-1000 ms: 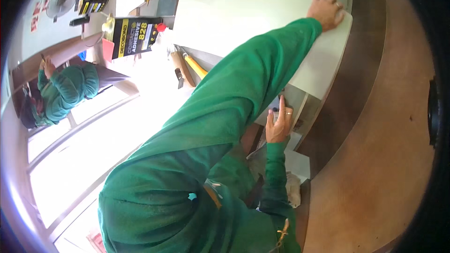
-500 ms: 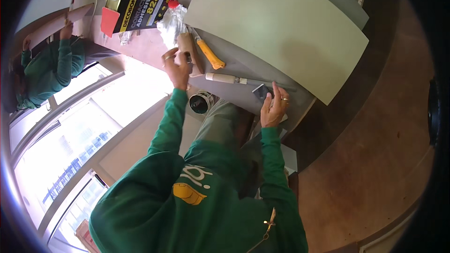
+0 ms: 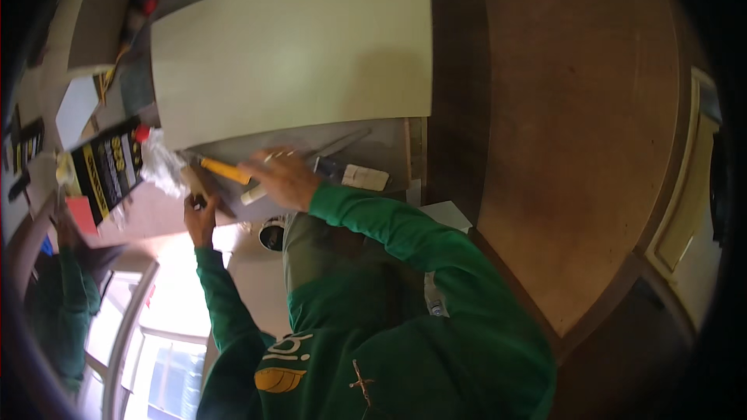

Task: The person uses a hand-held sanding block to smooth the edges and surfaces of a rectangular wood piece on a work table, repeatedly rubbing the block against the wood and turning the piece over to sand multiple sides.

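Observation:
My right hand (image 3: 282, 177) reaches across the bench, its fingers bent round the near end of a yellow-handled utility knife (image 3: 224, 169); the grip is blurred. Beneath that hand lies a file with a pale wooden handle (image 3: 252, 194), its grey blade (image 3: 346, 140) showing beyond my fingers. My left hand (image 3: 201, 222) is at the bench edge, with thumb and fingers closed about a small dark thing at the end of a brown wooden block (image 3: 194, 180). Crumpled clear plastic (image 3: 162, 165) lies just beyond the block. Right of my right hand are a dark flat thing (image 3: 328, 166) and a beige block (image 3: 366, 177).
A large pale panel (image 3: 296, 58) covers much of the bench. To the left stands a black and yellow adhesive can (image 3: 109, 163) with a red piece (image 3: 81, 215) beside it. An open tin (image 3: 272, 233) is below the bench edge. At far left is another person's green sleeve (image 3: 74, 288).
My view has swung to the right. My right hand has crossed leftward from beside the dark flat thing to the yellow knife. My left hand has closed at the wooden block's end.

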A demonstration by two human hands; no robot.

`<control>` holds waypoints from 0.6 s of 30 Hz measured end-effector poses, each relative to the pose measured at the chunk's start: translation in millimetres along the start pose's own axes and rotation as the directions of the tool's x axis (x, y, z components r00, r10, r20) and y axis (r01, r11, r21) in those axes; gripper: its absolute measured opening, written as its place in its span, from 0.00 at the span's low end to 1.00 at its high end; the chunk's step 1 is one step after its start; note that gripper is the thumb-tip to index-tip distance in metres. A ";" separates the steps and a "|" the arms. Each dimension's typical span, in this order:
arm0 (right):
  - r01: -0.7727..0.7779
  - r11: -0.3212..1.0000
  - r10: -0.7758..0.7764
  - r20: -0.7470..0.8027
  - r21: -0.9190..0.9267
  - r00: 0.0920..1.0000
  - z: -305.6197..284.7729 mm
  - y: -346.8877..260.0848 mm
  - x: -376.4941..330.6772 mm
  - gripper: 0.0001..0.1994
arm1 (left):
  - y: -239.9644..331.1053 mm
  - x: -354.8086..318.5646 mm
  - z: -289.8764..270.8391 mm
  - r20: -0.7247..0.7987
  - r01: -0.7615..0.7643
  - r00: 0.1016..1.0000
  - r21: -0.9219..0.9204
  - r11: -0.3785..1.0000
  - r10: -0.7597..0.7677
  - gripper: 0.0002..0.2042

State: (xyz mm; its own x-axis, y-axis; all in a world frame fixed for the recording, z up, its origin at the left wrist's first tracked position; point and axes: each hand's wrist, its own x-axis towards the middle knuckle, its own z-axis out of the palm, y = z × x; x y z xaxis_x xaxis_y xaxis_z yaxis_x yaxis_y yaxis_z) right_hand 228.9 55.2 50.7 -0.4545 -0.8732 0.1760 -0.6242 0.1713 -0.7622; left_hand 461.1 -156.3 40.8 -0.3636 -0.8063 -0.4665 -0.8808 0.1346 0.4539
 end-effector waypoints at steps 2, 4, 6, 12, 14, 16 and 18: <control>0.160 0.987 -0.160 0.036 -0.005 0.987 -11.2 -10.1 18.7 0.31 | 19.6 -11.8 -25.0 0.187 -0.135 0.975 0.059 0.989 0.121 0.34; 0.262 0.964 -0.257 0.096 -0.048 0.962 -18.8 -20.4 20.0 0.37 | 54.5 -30.4 -39.0 0.393 -0.240 0.897 0.050 0.969 0.202 0.34; 0.328 0.935 -0.303 0.175 -0.135 0.937 -29.4 -25.2 18.7 0.45 | 93.6 -49.9 -37.0 0.572 -0.283 0.786 -0.004 0.959 0.234 0.35; -0.334 0.914 0.066 0.730 0.229 0.680 -108.8 7.2 -10.6 0.60 | 246.0 -76.6 8.2 0.838 -0.667 0.395 -0.018 0.745 0.375 0.36; -0.407 0.858 0.139 0.621 0.314 0.771 -124.7 26.0 -49.5 0.54 | 286.5 -74.7 36.2 0.910 -0.808 0.269 0.035 0.588 0.316 0.34; -0.350 0.849 0.194 0.384 0.395 0.903 -137.0 40.9 -89.8 0.48 | 333.2 -71.0 66.7 0.937 -0.868 0.170 -0.004 0.496 0.304 0.32; -0.492 0.770 0.383 0.321 0.407 0.866 -169.3 50.4 -121.8 0.42 | 385.0 -67.0 91.8 0.901 -0.875 0.120 -0.102 0.473 0.416 0.29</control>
State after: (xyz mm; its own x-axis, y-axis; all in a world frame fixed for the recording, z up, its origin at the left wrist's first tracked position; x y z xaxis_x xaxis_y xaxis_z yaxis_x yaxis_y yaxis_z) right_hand 145.2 247.5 96.3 -0.4287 -0.8370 -0.3400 0.0020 0.3755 -0.9268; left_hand 118.5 2.4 177.0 -0.6836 0.4784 -0.5513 -0.0677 0.7105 0.7004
